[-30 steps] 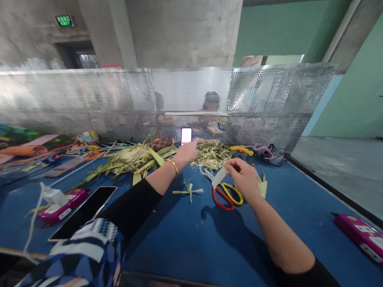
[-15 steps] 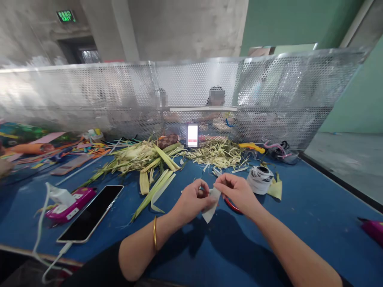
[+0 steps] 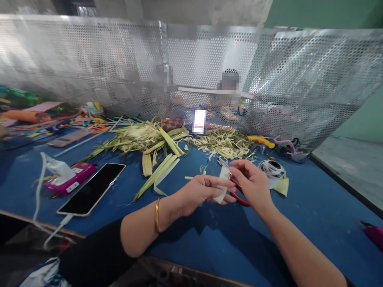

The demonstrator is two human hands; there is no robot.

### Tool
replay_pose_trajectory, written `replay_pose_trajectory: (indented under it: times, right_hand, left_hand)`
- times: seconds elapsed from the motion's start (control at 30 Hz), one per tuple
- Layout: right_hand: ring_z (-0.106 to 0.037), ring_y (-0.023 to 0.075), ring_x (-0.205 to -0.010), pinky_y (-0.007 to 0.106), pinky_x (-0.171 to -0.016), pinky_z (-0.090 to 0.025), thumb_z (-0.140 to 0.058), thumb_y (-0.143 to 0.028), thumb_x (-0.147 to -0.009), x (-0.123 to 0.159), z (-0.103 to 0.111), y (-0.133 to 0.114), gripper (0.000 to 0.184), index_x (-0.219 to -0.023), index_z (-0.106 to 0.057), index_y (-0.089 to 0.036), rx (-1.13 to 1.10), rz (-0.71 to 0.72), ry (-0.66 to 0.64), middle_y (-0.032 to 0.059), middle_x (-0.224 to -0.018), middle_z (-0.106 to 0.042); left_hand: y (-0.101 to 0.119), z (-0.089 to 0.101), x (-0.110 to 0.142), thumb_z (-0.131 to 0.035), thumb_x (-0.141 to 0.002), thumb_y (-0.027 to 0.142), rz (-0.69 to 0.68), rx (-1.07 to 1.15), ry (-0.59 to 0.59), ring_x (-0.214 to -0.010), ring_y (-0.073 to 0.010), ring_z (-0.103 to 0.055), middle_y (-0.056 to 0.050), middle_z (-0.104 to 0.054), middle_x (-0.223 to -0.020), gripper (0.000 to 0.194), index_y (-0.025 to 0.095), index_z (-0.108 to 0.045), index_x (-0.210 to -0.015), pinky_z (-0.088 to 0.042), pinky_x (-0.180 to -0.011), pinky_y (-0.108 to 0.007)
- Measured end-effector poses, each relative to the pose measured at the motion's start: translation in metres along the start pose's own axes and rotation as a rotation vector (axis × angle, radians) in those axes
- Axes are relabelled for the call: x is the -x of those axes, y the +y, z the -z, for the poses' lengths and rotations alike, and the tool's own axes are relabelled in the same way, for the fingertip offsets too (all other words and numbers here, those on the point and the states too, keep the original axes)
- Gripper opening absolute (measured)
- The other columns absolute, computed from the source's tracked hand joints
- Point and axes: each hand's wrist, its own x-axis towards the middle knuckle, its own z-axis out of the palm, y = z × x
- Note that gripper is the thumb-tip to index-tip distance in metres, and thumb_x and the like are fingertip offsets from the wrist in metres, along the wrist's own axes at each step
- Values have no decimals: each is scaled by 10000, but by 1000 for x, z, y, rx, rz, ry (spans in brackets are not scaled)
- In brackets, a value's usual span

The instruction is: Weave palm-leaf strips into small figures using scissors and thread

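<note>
A short pale strip, apparently corn husk (image 3: 224, 172), lies between my hands above the table. My left hand (image 3: 199, 194) grips it between its fingers, which are fairly straight, and the strip's lower end shows past them. My right hand (image 3: 251, 181) has thumb and fingertips pinched at the strip's upper right edge; the exact contact is partly hidden. Below my right hand rest scissors (image 3: 241, 198) with red handles, partly covered by the hand, blades pointing away. To the right of that hand stands a spool of white cord (image 3: 273, 169), beside a pale husk piece (image 3: 281, 187).
Long green-yellow husks (image 3: 155, 175) and a heap of shredded husk (image 3: 224, 143) lie behind. At left are a phone (image 3: 92, 189) on a cable and a purple power strip (image 3: 72, 178). A yellow-handled tool (image 3: 261, 140) lies before a perforated metal screen (image 3: 119, 71); people sit beyond it.
My view has tipped down and shifted left. My left hand's fingers have straightened along the strip, and both hands have moved right, closer over the scissors.
</note>
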Motion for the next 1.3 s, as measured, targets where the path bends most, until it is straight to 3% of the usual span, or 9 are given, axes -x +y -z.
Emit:
replay_pose_trajectory:
  times: [0.07, 0.17, 0.27, 0.4, 0.6, 0.67, 0.73, 0.87, 1.3]
  right_hand:
    - [-598, 193, -768, 338, -696, -482, -577, -262, -835, 2, 4, -3, 114, -914, -640, -210, 120, 256, 91, 54, -848, -631]
    - [-596, 203, -863, 367, -758, -483, -533, -153, -851, 7, 7, -10, 158, -950, -633, -224, 199, 608, -1, 73, -923, -609]
    - [-596, 228, -913, 418, -812, -471, -572, -146, -814, 12, 5, -14, 184, -977, -625, -216, 314, 818, -149, 89, -968, -621]
    - [-610, 190, -833, 406, -857, -461, -574, -79, -822, 14, -2, -13, 183, -920, -645, -215, 461, 964, -138, 56, -874, -663]
    - [-629, 164, -780, 346, -790, -456, -563, -41, -834, 14, -4, -16, 221, -876, -671, -230, 485, 983, 10, 27, -775, -677]
    - [-622, 158, -757, 338, -779, -455, -569, -47, -836, 14, -4, -16, 213, -871, -673, -230, 499, 991, 22, 26, -768, -676]
    - [-619, 161, -759, 341, -785, -453, -566, -42, -833, 14, -3, -15, 216, -875, -676, -224, 504, 999, 16, 31, -772, -677]
    - [-610, 164, -764, 347, -792, -451, -561, -49, -841, 13, -4, -13, 204, -877, -670, -216, 476, 973, -22, 37, -785, -674]
    - [-614, 184, -778, 354, -745, -448, -587, -230, -878, 17, -11, -7, 102, -793, -642, -236, 262, 532, -72, 26, -787, -650]
  left_hand:
    - [1, 1, -1, -652, -652, 94, -35, 82, 38, -837, -180, -688, -91, -722, -987, 344, 144, -735, -982, -494, -795, -291]
    - [1, 2, -2, -676, -642, 91, -111, 158, 104, -849, -168, -673, -78, -720, -964, 357, 140, -732, -991, -483, -864, -315]
    - [1, 3, -2, -713, -634, 109, -157, 157, 138, -866, -152, -648, -84, -709, -1020, 357, 132, -729, -990, -471, -859, -282]
    - [1, 1, -1, -735, -657, 156, -153, 168, 154, -870, -148, -641, -85, -712, -1003, 365, 123, -714, -1020, -467, -848, -264]
    - [2, -3, 0, -757, -626, 113, -217, 191, 301, -775, -146, -650, -34, -710, -866, 858, 165, -397, -1403, -507, -743, -278]
    - [1, -2, -1, -778, -610, 140, -194, 206, 364, -710, -138, -640, -28, -698, -816, 766, 137, -480, -1317, -513, -703, -277]
    - [-1, -1, -1, -802, -585, 196, -149, 212, 365, -651, -126, -624, -26, -680, -755, 506, 113, -632, -1054, -512, -684, -274]
    - [-3, 2, -1, -805, -569, 313, -85, 129, 328, -607, -111, -597, -24, -641, -654, 266, 119, -650, -668, -471, -613, -236]
    - [0, 0, -1, -798, -577, 314, -212, 27, 449, -591, -108, -553, -19, -628, -618, 213, 134, -704, -641, -432, -572, -229]
